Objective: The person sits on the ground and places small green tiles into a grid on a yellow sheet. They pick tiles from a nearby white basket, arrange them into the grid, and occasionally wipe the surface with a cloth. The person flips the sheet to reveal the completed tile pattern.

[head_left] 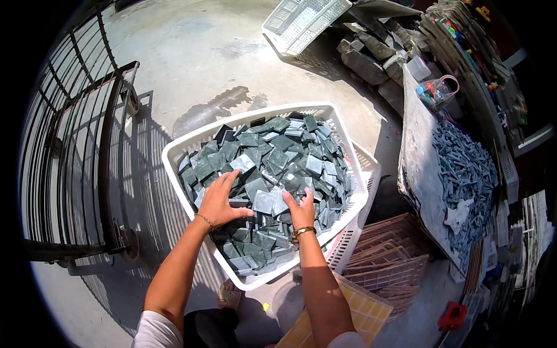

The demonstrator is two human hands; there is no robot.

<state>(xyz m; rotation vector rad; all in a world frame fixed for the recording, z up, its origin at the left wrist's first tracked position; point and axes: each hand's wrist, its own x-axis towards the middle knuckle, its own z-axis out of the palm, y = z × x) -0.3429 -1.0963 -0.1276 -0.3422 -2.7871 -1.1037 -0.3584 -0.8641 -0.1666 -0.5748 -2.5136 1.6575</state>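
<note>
A big white plastic basket with slotted sides is heaped with small square grey-green stone tiles. Both of my hands are over the near half of the heap. My left hand is open, with its thumb stretched out to the right and its fingers over the tiles on the left. Thumb and fingers apart, my right hand rests among the tiles right of the middle. A pale square tile lies between the two hands. No tile shows in either grip; the fingertips partly blend into the heap.
Another white basket sits under the full one. Black barred metal carts stand at left. Stacked brown grid panels lie at right, beside a board bearing many narrow stone pieces. Another white basket stands at the back.
</note>
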